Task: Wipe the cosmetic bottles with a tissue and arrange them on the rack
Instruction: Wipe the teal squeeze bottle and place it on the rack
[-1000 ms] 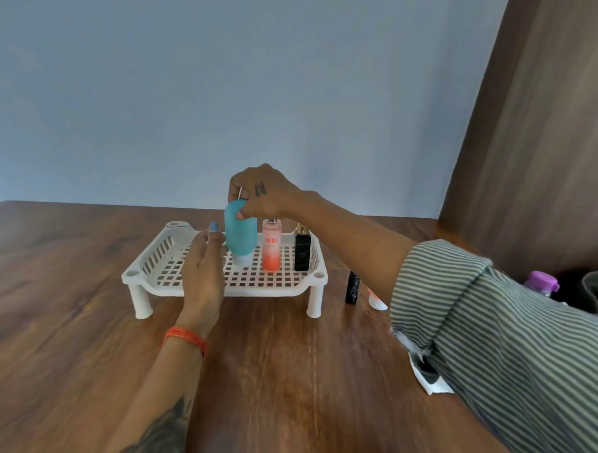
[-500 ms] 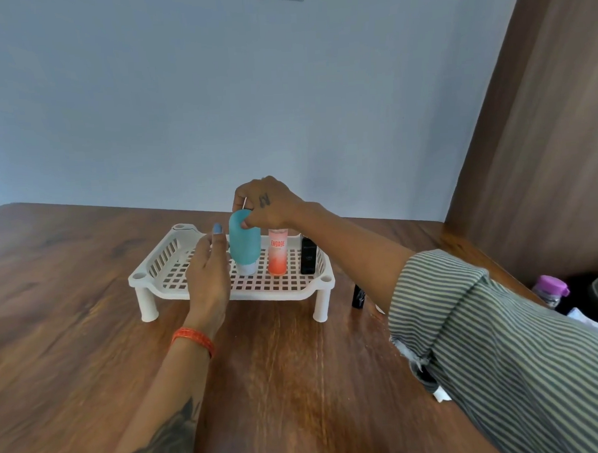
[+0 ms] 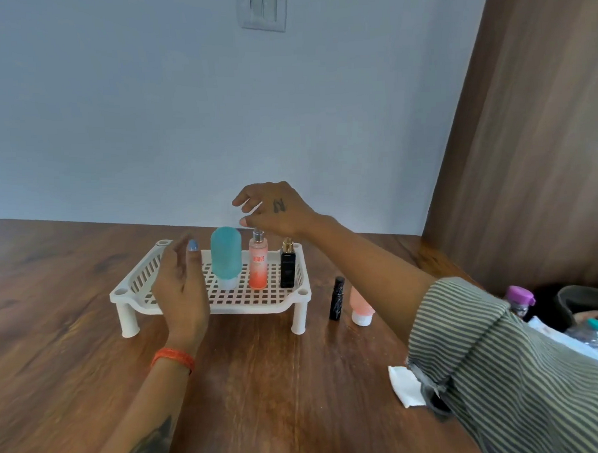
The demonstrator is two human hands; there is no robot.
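A white rack with a slotted floor stands on four short legs on the wooden bench. The left hand hovers in front of the rack's left half, fingers relaxed and apart, grasping nothing; an orange band circles its wrist.

Just right of that hand, a teal bottle stands cap-down on the rack floor, free of both hands. Beside it stands a pink spray bottle, then a black bottle with a gold top, all three upright in a row along the rack's right half.

The right hand hangs above the teal and pink bottles, fingers loosely spread and holding nothing, its thumb just over the spray bottle's top; whether it touches I cannot tell.

On the bench right of the rack, a thin black tube stands upright, with a peach bottle just beside it, cap down. Nearer the viewer, a folded white tissue lies on the bench, partly under the striped sleeve. At the far right edge, a purple-capped bottle shows among blurred items.
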